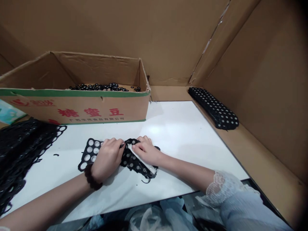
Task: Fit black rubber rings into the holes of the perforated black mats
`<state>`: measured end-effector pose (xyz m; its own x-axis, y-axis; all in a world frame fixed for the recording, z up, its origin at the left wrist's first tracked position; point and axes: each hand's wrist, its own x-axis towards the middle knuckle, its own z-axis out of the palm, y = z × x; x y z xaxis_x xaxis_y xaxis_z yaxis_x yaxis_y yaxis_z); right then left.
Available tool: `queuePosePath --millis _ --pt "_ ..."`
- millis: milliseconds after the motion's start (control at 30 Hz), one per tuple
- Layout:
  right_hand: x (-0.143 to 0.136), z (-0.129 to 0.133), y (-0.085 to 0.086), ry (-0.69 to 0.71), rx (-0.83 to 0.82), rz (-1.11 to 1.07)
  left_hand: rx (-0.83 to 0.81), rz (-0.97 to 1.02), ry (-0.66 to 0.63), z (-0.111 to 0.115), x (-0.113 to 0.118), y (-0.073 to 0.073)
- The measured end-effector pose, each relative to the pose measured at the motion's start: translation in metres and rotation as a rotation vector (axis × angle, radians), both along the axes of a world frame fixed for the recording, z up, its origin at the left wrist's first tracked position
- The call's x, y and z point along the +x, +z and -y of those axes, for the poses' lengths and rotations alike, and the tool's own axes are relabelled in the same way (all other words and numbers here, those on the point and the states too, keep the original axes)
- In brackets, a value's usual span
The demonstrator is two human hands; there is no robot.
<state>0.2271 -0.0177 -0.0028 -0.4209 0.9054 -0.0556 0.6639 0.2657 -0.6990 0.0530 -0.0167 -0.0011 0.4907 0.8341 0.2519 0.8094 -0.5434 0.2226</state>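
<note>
A black sheet with rows of round holes [89, 149] lies on the white tabletop, partly under my left hand [108, 158]. My left hand's fingers are closed on this sheet near its middle. The sheet's right part looks bunched or doubled, with grey dots showing through. My right hand [146, 152] is closed round a white strip [143, 161] that lies slanted over that right part, its thumb resting on the strip. Both hands are close together. Their fingertips are partly hidden.
Behind stands an open cardboard box [103, 107] holding small black rings [106, 87]. Black perforated sheets [21, 150] are piled at the left. A dotted black bundle [214, 107] lies at the right by the cardboard wall. Plastic bags [154, 218] hang below the front edge.
</note>
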Motion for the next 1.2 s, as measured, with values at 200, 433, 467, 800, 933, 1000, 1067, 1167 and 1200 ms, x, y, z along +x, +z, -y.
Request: queuePosePath --millis 200,433,467,800,933,1000,1067,1167,1200 --pt "-0.003 0.002 -0.005 -0.03 0.067 0.007 0.209 -0.186 -0.053 0.017 0.012 0.002" --pt "-0.002 0.0 0.0 -0.036 -0.013 -0.055 -0.019 -0.034 -0.019 -0.001 -0.003 0.006" --pt "-0.001 0.0 0.001 -0.024 -0.028 -0.065 -0.104 0.024 0.003 -0.005 -0.006 0.006" --pt "0.006 -0.001 0.004 0.016 -0.094 -0.098 -0.346 0.212 0.079 -0.012 -0.006 0.005" --pt "0.003 -0.001 0.003 0.016 -0.066 -0.078 -0.283 0.201 0.054 -0.009 -0.005 0.004" --pt "0.002 -0.001 0.003 0.02 -0.059 -0.071 -0.27 0.192 0.047 -0.008 -0.005 0.004" --pt "0.001 -0.002 0.004 0.021 -0.057 -0.065 -0.255 0.185 0.047 -0.008 -0.006 0.004" --pt "0.0 -0.002 0.004 0.011 -0.058 -0.054 -0.2 0.147 0.024 -0.007 -0.006 0.004" --pt "0.0 -0.002 0.003 0.006 -0.057 -0.048 -0.165 0.122 0.009 -0.006 -0.006 0.004"
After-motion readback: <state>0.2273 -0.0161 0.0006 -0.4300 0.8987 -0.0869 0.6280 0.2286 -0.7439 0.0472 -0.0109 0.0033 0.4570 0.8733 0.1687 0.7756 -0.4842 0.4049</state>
